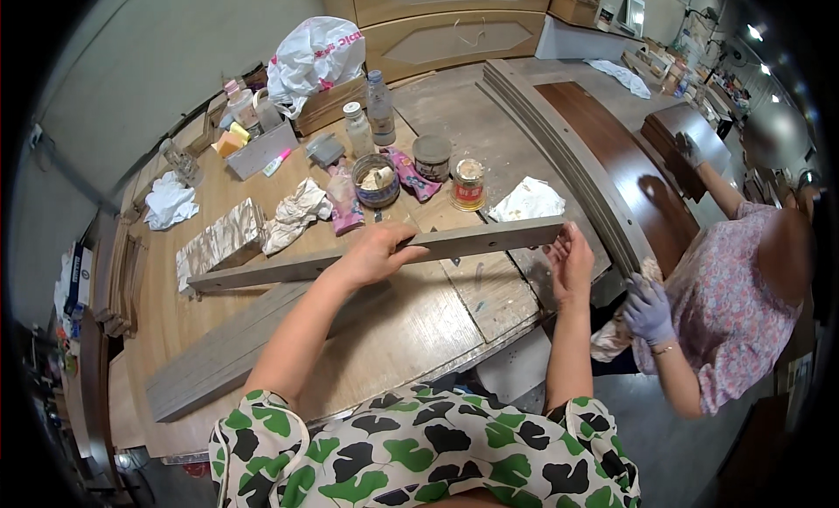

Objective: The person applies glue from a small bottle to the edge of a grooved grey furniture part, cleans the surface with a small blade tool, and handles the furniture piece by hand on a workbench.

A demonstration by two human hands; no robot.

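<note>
A long grey wooden strip (463,240) with small dark holes along its face lies slantwise before me. My left hand (377,254) is closed around its middle, thumb on the near side and fingers over the top edge. At the strip's right end, my right hand (570,261) grips the tip with its fingers. The far left end rests by a block with peeling, stained wrapping (223,241). Beneath and nearer to me lies a stack of similar grey strips (232,342), partly hidden by my left forearm.
Behind the strip stand a tin of paste (376,183), a red and yellow can (468,186), bottles (380,110) and crumpled cloths (297,215). Long grey boards (568,149) lie on the right. Beyond them a co-worker in a floral top (717,298) wears gloves, one on a dark panel (682,141).
</note>
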